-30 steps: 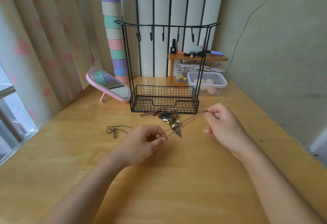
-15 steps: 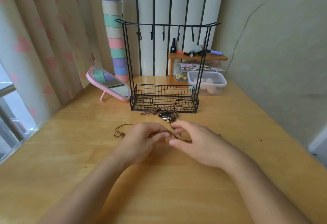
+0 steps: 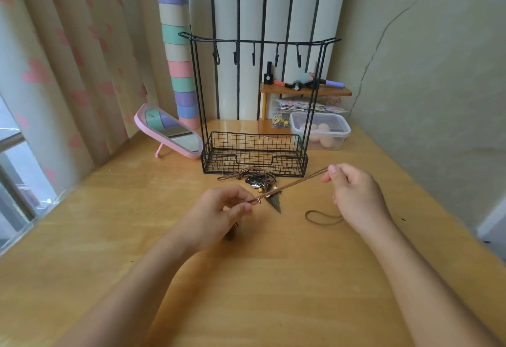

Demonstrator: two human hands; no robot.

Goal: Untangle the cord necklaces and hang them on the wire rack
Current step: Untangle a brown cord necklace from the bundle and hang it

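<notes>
Wooden tabletop (image 3: 273,278), heart-print curtain (image 3: 68,59) along its left edge, plain wall along the right. Black wire rack (image 3: 254,152) stands mid-width toward the far edge: mesh basket at the base, five hooks on the top bar. Pink mirror (image 3: 169,133) sits tilted just left of the rack. Lidded plastic container (image 3: 320,130) sits just right of it, near the far right corner. Left hand (image 3: 216,215) and right hand (image 3: 353,193) are over the tabletop centre, in front of the rack. Both have curled fingers, each pinching one brown cord necklace (image 3: 293,184) stretched taut between them, right end higher. Tangle of necklaces (image 3: 252,179) lies just in front of the basket. Slack cord loop (image 3: 323,216) lies on the tabletop beside the right hand. Arrowhead pendant (image 3: 275,202) hangs from the taut cord near the left hand.
</notes>
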